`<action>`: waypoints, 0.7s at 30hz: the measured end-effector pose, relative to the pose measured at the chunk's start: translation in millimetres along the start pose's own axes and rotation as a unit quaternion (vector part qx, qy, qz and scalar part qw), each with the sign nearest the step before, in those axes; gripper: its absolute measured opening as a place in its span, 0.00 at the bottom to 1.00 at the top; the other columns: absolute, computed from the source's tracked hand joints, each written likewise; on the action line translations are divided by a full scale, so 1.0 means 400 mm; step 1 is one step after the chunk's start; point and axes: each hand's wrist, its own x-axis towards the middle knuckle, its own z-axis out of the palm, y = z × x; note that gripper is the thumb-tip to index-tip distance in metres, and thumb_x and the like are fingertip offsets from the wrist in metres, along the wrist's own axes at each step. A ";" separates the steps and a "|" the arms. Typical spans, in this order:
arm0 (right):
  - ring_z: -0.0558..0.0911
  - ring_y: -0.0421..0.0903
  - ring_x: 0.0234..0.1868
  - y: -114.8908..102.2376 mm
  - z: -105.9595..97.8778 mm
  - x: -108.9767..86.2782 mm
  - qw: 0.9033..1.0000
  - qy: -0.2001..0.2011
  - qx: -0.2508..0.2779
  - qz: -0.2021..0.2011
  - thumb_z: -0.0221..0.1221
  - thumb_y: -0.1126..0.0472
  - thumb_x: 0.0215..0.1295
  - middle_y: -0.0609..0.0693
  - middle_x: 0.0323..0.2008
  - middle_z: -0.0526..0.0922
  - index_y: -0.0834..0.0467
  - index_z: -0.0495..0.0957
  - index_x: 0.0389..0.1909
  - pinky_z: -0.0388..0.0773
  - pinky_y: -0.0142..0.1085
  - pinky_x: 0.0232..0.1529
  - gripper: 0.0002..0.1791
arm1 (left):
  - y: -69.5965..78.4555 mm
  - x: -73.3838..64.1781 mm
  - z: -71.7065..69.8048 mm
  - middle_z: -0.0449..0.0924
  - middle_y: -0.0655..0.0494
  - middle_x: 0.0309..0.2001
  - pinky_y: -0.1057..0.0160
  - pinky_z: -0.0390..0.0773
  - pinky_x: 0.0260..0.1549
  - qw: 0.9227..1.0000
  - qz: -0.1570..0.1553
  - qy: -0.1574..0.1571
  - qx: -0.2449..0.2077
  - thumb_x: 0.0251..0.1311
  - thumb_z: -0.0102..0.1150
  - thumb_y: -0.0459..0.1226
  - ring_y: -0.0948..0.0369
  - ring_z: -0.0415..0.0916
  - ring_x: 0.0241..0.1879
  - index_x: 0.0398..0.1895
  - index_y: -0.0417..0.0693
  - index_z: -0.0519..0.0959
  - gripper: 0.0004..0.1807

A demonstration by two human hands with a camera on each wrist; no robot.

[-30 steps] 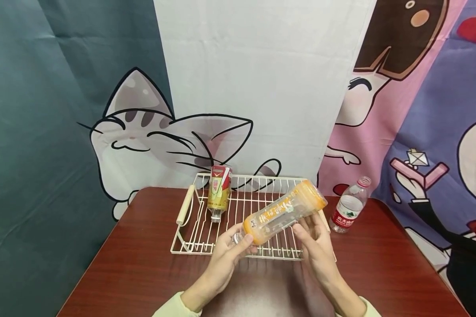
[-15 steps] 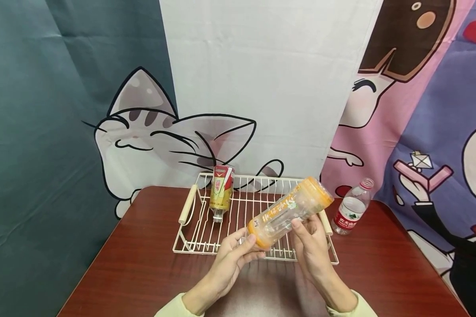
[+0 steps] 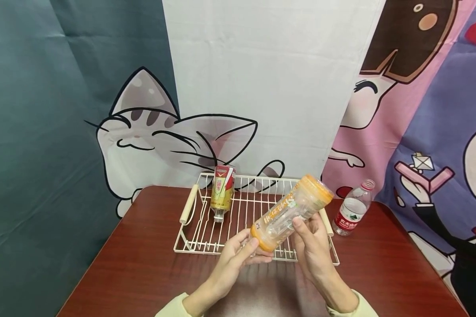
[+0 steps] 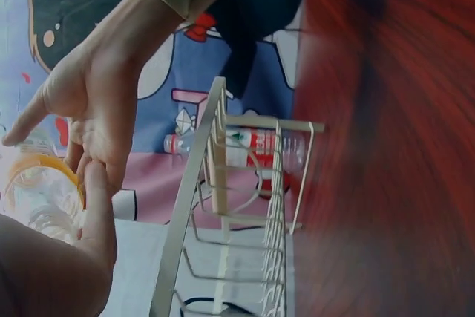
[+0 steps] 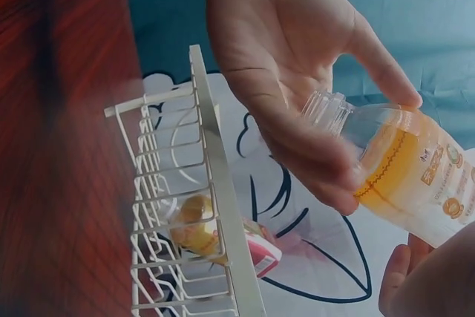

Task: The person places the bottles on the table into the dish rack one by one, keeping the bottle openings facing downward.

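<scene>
On the table (image 3: 119, 251) is set the rack (image 3: 206, 252), with the gold bottle (image 3: 222, 189) leant neck-down in its left side. The orange bottle (image 3: 285, 215) is held tilted above rim level, its mouth end lower. Its body is gripped by the right hand (image 3: 315, 242); its shoulder is pinched by the left hand (image 3: 234, 259). The plastic probably dents easily, so pressure is best applied lightly, and both ends turned together. The neck (image 5: 326, 113) should be guarded from knocks.

Possibly a studio corner: cartoon backdrop (image 3: 269, 79), table (image 3: 119, 264).
</scene>
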 end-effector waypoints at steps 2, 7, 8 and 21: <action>0.80 0.43 0.67 -0.002 0.001 0.001 1.000 0.002 -0.001 0.001 0.59 0.66 0.82 0.50 0.66 0.81 0.57 0.73 0.71 0.74 0.36 0.74 0.21 | 0.003 -0.007 -0.002 0.82 0.32 0.60 0.52 0.88 0.58 0.999 0.006 0.020 0.047 0.85 0.51 0.39 0.53 0.90 0.52 0.75 0.25 0.69 0.27; 0.81 0.43 0.66 -0.006 0.002 0.006 1.000 0.009 -0.003 0.003 0.55 0.65 0.84 0.50 0.65 0.81 0.57 0.72 0.72 0.75 0.36 0.73 0.20 | 0.015 -0.024 -0.014 0.79 0.37 0.67 0.57 0.85 0.62 0.981 0.040 0.087 0.172 0.79 0.61 0.35 0.53 0.86 0.60 0.76 0.36 0.73 0.27; 0.81 0.43 0.65 -0.007 0.002 0.008 1.000 0.012 -0.003 0.003 0.55 0.65 0.84 0.50 0.65 0.81 0.57 0.73 0.71 0.75 0.36 0.73 0.20 | 0.017 -0.026 -0.020 0.79 0.39 0.68 0.57 0.85 0.62 0.974 0.055 0.097 0.198 0.77 0.63 0.34 0.53 0.86 0.60 0.76 0.39 0.74 0.27; 0.86 0.44 0.58 -0.050 -0.005 0.069 0.997 0.047 -0.061 -0.001 0.55 0.67 0.83 0.51 0.58 0.87 0.57 0.78 0.67 0.81 0.37 0.66 0.17 | 0.061 -0.073 -0.279 0.81 0.48 0.71 0.39 0.75 0.68 0.756 0.210 0.167 0.597 0.56 0.78 0.51 0.46 0.77 0.70 0.75 0.46 0.78 0.44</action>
